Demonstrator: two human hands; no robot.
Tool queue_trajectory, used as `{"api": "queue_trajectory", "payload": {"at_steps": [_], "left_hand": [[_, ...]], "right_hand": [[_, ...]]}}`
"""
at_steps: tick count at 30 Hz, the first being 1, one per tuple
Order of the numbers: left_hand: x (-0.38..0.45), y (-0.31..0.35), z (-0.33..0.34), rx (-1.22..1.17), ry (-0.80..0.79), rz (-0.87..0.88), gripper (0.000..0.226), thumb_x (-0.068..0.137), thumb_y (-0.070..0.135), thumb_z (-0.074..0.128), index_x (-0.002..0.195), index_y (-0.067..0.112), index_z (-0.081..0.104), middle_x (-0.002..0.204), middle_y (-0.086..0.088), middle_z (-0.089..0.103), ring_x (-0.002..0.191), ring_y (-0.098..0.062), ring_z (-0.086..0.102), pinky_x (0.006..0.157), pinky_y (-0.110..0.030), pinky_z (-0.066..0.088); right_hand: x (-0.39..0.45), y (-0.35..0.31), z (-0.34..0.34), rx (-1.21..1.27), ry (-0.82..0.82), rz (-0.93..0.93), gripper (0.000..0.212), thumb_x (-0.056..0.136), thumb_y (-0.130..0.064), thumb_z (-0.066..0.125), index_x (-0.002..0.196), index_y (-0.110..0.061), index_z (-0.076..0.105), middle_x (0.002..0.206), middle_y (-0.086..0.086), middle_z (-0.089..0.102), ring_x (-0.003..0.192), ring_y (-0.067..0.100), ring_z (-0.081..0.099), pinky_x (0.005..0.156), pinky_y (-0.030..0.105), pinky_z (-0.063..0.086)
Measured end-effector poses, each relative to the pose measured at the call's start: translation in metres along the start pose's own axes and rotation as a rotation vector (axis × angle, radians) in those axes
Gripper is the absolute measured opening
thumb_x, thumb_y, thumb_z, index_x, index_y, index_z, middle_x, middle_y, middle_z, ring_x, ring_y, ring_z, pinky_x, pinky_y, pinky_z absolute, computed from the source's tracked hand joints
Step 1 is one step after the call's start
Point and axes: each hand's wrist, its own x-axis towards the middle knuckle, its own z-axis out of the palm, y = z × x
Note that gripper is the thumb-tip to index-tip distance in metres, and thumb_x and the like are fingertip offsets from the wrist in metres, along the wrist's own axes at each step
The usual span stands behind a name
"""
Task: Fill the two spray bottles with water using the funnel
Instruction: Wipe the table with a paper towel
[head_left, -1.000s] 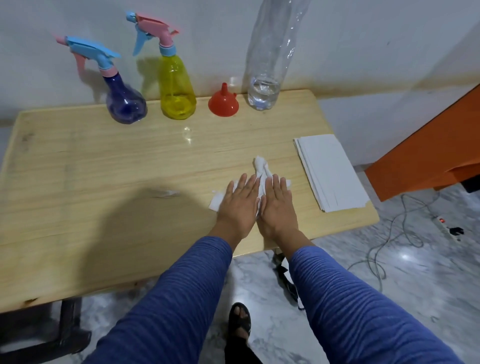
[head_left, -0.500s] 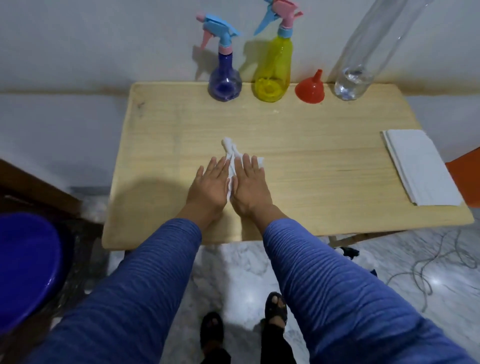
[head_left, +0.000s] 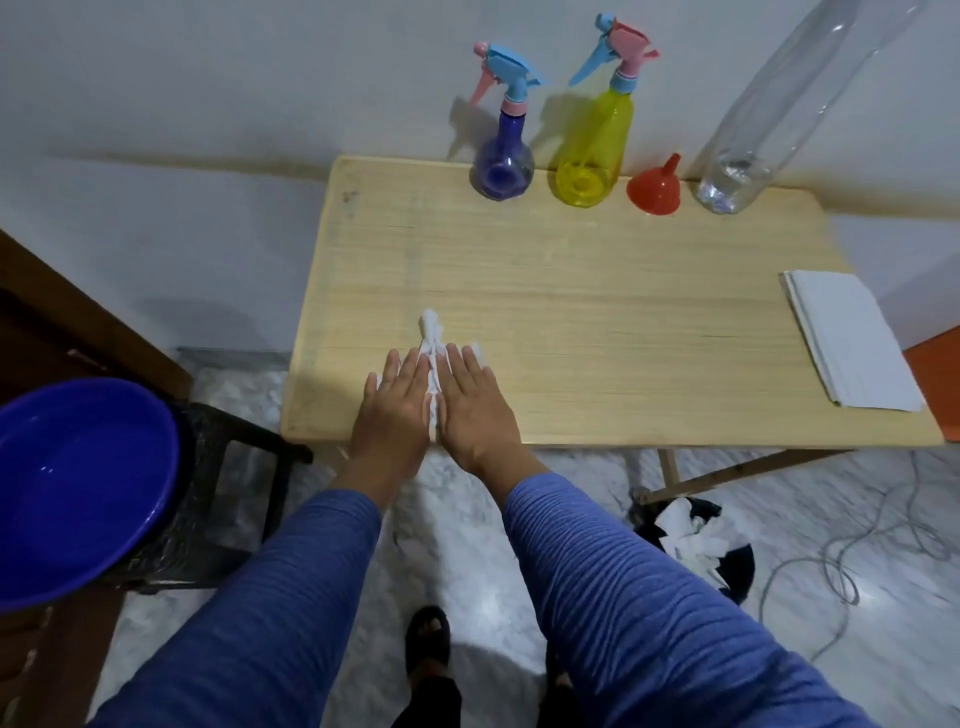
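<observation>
A purple spray bottle (head_left: 502, 169) and a yellow spray bottle (head_left: 592, 166) stand capped at the back of the wooden table (head_left: 597, 312). Beside them sit a red funnel (head_left: 654, 188), upside down, and a tall clear plastic bottle (head_left: 737, 176) with a little water. My left hand (head_left: 395, 410) and my right hand (head_left: 470, 402) lie flat side by side, fingers straight, pressing a crumpled white tissue (head_left: 431, 338) onto the table near its front left edge.
A stack of white tissues (head_left: 852, 343) lies at the table's right. A blue basin (head_left: 72, 488) holding water sits on a dark stool to the left. Cables (head_left: 883, 545) and a dark bag with white paper (head_left: 696, 540) lie on the marble floor.
Both hands, flat on the tissue, have slid it leftward across the table toward the front left edge. The view has turned left, bringing the blue basin into sight.
</observation>
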Motion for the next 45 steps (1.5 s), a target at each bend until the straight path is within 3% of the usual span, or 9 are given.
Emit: {"api": "queue_trajectory", "payload": {"at_steps": [6, 16, 21, 26, 30, 33, 38, 42, 45], "left_hand": [[-0.003, 0.043, 0.017, -0.032, -0.021, 0.017, 0.05, 0.092, 0.019, 0.027, 0.128, -0.006, 0.051, 0.132, -0.023, 0.053, 0.123, -0.046, 0.047, 0.091, -0.059, 0.043], [0.037, 0.199, 0.072, -0.113, -0.051, 0.066, 0.082, 0.08, 0.044, -0.008, 0.147, 0.007, 0.023, 0.156, -0.007, 0.019, 0.146, -0.027, 0.006, 0.116, -0.041, 0.004], [0.066, 0.292, 0.103, -0.047, -0.121, 0.095, 0.051, 0.102, 0.03, 0.014, 0.149, 0.012, 0.009, 0.159, -0.002, 0.005, 0.146, -0.021, -0.007, 0.116, -0.037, -0.005], [0.076, 0.327, 0.115, -0.086, -0.06, 0.12, 0.06, 0.094, 0.031, 0.013, 0.142, 0.001, 0.032, 0.151, -0.015, 0.032, 0.143, -0.034, 0.019, 0.113, -0.051, 0.016], [0.074, 0.321, 0.109, -0.097, -0.091, 0.091, 0.052, 0.1, 0.023, 0.033, 0.146, 0.003, 0.021, 0.156, -0.013, 0.019, 0.145, -0.03, 0.009, 0.114, -0.045, 0.013], [0.06, 0.304, 0.104, -0.22, -0.028, 0.122, 0.056, 0.096, 0.037, 0.036, 0.142, 0.006, 0.035, 0.151, -0.012, 0.032, 0.143, -0.032, 0.02, 0.112, -0.048, 0.022], [0.049, 0.291, 0.105, -0.245, 0.024, 0.252, 0.065, 0.086, 0.058, 0.041, 0.129, 0.011, 0.055, 0.131, -0.008, 0.058, 0.13, -0.03, 0.045, 0.104, -0.051, 0.031], [0.047, 0.294, 0.106, -0.415, 0.082, 0.177, 0.051, 0.076, 0.047, 0.062, 0.117, 0.016, 0.065, 0.119, -0.006, 0.066, 0.124, -0.027, 0.052, 0.105, -0.044, 0.026], [0.047, 0.295, 0.106, -0.405, 0.103, 0.193, 0.042, 0.077, 0.046, 0.061, 0.107, 0.017, 0.071, 0.106, -0.005, 0.072, 0.112, -0.029, 0.061, 0.097, -0.048, 0.038]], "right_hand": [[-0.028, 0.037, -0.006, -0.046, 0.03, 0.036, 0.052, 0.103, -0.026, 0.016, 0.149, -0.011, -0.002, 0.159, 0.005, -0.007, 0.146, 0.018, -0.012, 0.117, 0.032, -0.008], [-0.086, 0.191, -0.054, -0.094, 0.081, 0.129, 0.052, 0.103, -0.025, 0.016, 0.149, -0.011, -0.003, 0.159, 0.005, -0.009, 0.146, 0.019, -0.012, 0.117, 0.032, -0.007], [-0.118, 0.281, -0.084, -0.106, 0.117, 0.179, 0.052, 0.103, -0.025, 0.016, 0.149, -0.011, -0.004, 0.159, 0.004, -0.009, 0.146, 0.017, -0.012, 0.117, 0.031, -0.007], [-0.13, 0.322, -0.094, -0.054, 0.17, 0.137, 0.052, 0.103, -0.025, 0.02, 0.15, -0.012, 0.001, 0.16, 0.003, -0.004, 0.147, 0.017, -0.009, 0.117, 0.032, -0.005], [-0.13, 0.328, -0.091, 0.232, 0.319, 0.073, 0.053, 0.101, -0.029, 0.036, 0.149, -0.015, 0.018, 0.159, 0.004, 0.009, 0.147, 0.019, 0.001, 0.119, 0.032, 0.003], [-0.143, 0.338, -0.089, 0.383, 0.482, 0.056, 0.059, 0.092, -0.035, 0.057, 0.143, -0.016, 0.036, 0.154, 0.005, 0.027, 0.144, 0.015, 0.017, 0.114, 0.02, 0.013], [-0.161, 0.344, -0.073, 0.408, 0.566, -0.011, 0.054, 0.076, -0.031, 0.075, 0.126, -0.021, 0.059, 0.141, 0.004, 0.049, 0.136, 0.015, 0.033, 0.11, 0.017, 0.022], [-0.161, 0.342, -0.068, 0.385, 0.62, -0.008, 0.039, 0.074, -0.024, 0.076, 0.111, -0.02, 0.069, 0.125, 0.004, 0.062, 0.127, 0.016, 0.042, 0.103, 0.004, 0.024], [-0.162, 0.336, -0.065, 0.363, 0.641, 0.023, 0.028, 0.074, -0.018, 0.075, 0.102, -0.015, 0.073, 0.114, 0.006, 0.067, 0.121, 0.023, 0.048, 0.101, 0.012, 0.029]]}}
